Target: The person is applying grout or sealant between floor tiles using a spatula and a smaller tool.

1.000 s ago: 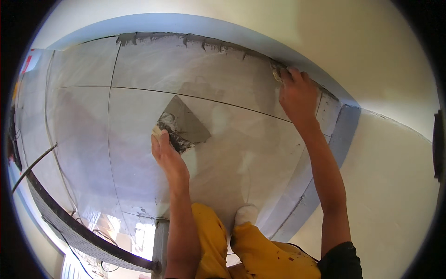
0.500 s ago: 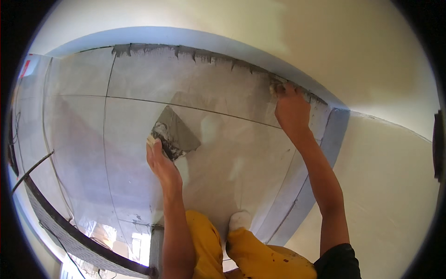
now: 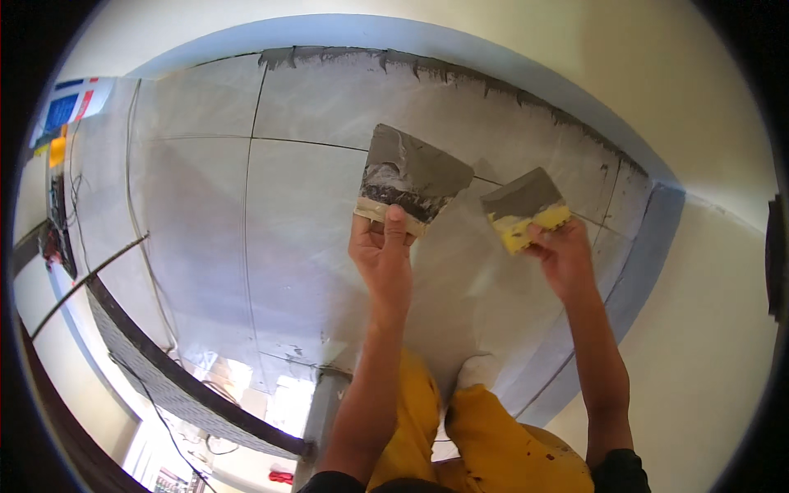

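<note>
1. The left hand [image 3: 382,267] is gripping the wide scraper [image 3: 423,164] by its handle, thumb pressing on top; grey paste is coating the blade.
2. The right hand [image 3: 569,256] is pinching the small scraper [image 3: 524,195] by its yellow handle, thumb and fingers closed on it.
3. Both scrapers are pointing toward the floor's [image 3: 312,222] far edge, the small one sitting nearer its far right corner.
4. A paste strip [image 3: 411,62] is running along that far edge, beside the skirting [image 3: 353,29].
</note>
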A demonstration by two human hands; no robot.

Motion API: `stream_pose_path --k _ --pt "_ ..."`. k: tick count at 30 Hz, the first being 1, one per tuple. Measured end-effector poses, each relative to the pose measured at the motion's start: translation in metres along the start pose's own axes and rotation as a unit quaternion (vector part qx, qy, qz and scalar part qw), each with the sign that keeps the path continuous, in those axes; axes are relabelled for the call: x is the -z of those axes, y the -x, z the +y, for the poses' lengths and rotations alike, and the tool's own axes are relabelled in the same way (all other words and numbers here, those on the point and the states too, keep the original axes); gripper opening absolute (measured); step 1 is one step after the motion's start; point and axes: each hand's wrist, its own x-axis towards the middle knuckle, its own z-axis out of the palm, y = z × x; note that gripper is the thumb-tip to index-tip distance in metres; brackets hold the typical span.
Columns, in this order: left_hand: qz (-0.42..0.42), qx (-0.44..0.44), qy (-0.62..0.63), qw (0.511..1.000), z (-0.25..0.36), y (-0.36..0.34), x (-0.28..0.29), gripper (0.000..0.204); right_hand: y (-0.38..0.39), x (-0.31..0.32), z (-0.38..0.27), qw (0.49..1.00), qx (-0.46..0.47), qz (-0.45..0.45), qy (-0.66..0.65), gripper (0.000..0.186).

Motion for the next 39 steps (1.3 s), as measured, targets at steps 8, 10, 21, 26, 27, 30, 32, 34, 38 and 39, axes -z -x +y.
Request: stream_pose_path --k 8,10,21,26,27,30,32,34,38,39 --pt "0.018 -0.029 -0.067 0.997 -0.014 0.011 -0.008 0.024 0.008 -0.049 0.016 0.959 -0.103 -0.067 -0.256 0.030" --pt "0.011 -0.036 -0.069 0.997 -0.013 0.012 -0.004 0.024 0.005 -0.052 0.016 0.960 -0.105 -0.069 -0.249 0.030" --pt "-0.185 -0.179 -0.436 0.862 0.016 0.013 -0.015 0.032 0.008 -0.028 -0.016 0.995 -0.025 -0.078 -0.051 0.023" --pt "-0.114 -0.055 -0.477 0.870 0.006 0.015 -0.004 0.014 0.027 -0.014 -0.033 0.993 0.080 -0.041 0.083 0.012" --pt "-0.052 -0.005 -0.356 0.933 0.007 0.011 0.000 0.011 0.028 -0.014 -0.036 0.992 0.081 -0.032 0.091 0.012" --pt "-0.008 0.109 -0.142 0.984 0.006 0.006 0.001 0.020 0.027 -0.023 -0.036 0.873 0.366 -0.014 0.322 0.019" --pt "-0.002 0.203 -0.089 0.975 0.010 0.009 0.000 0.032 0.028 -0.036 -0.029 0.815 0.429 -0.052 0.385 0.029" --pt "-0.041 0.136 -0.154 0.978 0.005 0.010 0.004 0.032 0.030 -0.036 -0.008 0.787 0.390 -0.031 0.477 0.035" --pt "-0.003 0.211 -0.030 0.977 0.023 0.005 -0.005 0.023 0.018 -0.019 -0.008 0.659 0.400 0.005 0.637 0.041" --pt "0.006 0.204 -0.036 0.978 0.025 0.005 -0.004 0.023 0.016 -0.014 -0.011 0.663 0.407 -0.002 0.628 0.041"
